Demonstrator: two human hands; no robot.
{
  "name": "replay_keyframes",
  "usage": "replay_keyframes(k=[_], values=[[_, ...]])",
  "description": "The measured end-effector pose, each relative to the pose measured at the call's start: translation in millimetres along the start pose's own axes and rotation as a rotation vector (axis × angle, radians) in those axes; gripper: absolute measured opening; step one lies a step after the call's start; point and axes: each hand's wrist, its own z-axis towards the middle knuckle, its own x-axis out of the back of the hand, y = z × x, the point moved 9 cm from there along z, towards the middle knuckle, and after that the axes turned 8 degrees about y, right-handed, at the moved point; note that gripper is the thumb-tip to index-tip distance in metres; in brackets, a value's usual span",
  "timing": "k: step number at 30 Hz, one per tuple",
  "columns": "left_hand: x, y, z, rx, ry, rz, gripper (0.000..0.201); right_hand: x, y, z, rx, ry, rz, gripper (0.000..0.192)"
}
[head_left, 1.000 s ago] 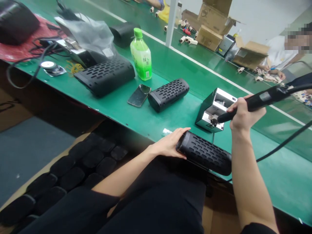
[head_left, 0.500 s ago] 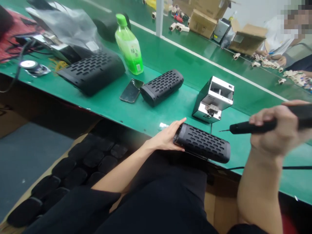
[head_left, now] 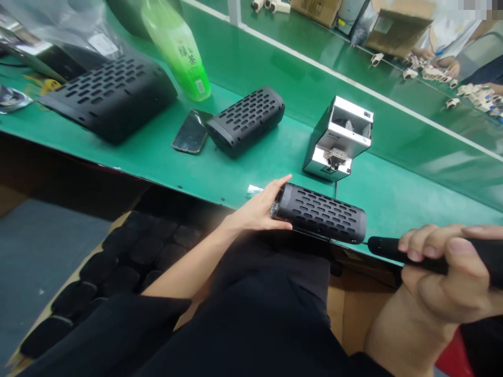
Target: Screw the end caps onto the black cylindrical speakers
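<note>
My left hand [head_left: 261, 212] cups the speaker [head_left: 320, 213] end at the tabletop [head_left: 412, 193] edge, steadying it; my right hand [head_left: 448, 277], at four o'clock, clenches the screwdriver [head_left: 387, 248] against its other end.

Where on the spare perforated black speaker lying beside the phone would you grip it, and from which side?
Grip the spare speaker around the middle of its long body, coming from above. It lies flat on the green bench, so the rounded sides are exposed there. The phone crowds its near-left end, so that end is probably the harder place to grip.
</note>
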Motion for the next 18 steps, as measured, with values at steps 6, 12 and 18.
replay_keyframes(k=[6, 12, 18], values=[[-0.1, -1.4, 1.0, 0.039, 0.001, 0.006, 0.154, -16.3, 42.4, -24.5, -0.142, -0.125, 0.058, 0.052], [4.7, 0.1, -3.9, 0.078, -0.020, 0.030, 0.145, -29.8, 19.6, -36.4, 0.032, -0.162, 0.253, 0.028], [9.7, -23.4, -16.8, 0.103, 0.015, 0.197, 0.120, -16.5, 10.0, -38.2, 0.182, -0.129, 0.224, 0.019]])
